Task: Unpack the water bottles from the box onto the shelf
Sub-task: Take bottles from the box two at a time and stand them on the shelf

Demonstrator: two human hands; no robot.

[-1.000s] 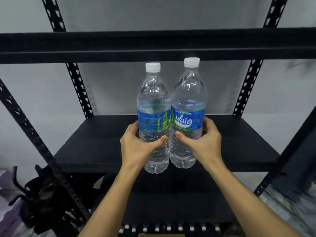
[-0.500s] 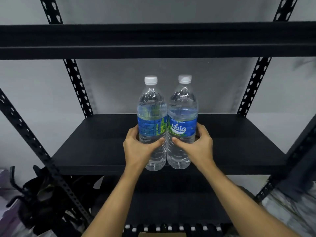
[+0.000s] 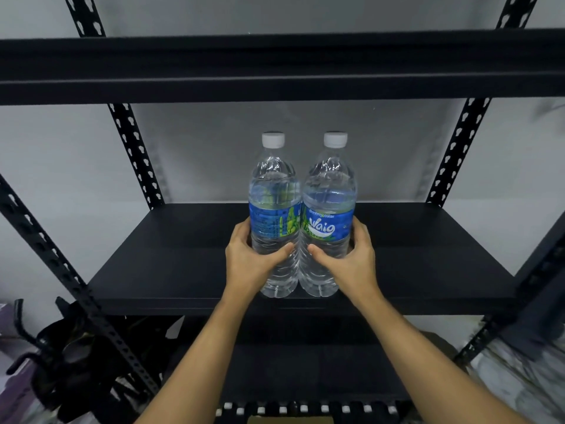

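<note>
Water bottles, two: left bottle (image 3: 273, 215) and right bottle (image 3: 328, 215), upright and touching, lowered since a second ago to the shelf (image 3: 183, 264), front edge, middle; left grip (image 3: 250, 261) and right grip (image 3: 351, 261) each wrapped round one; release apparently next.

1. I see a black metal shelf (image 3: 183, 264) on slotted uprights (image 3: 136, 154), with an upper board (image 3: 275, 68) above.
2. Near its front edge stand the left bottle (image 3: 275, 185) and the right bottle (image 3: 328, 191), upright, side by side and touching.
3. I cannot tell whether their bases rest fully on it.
</note>
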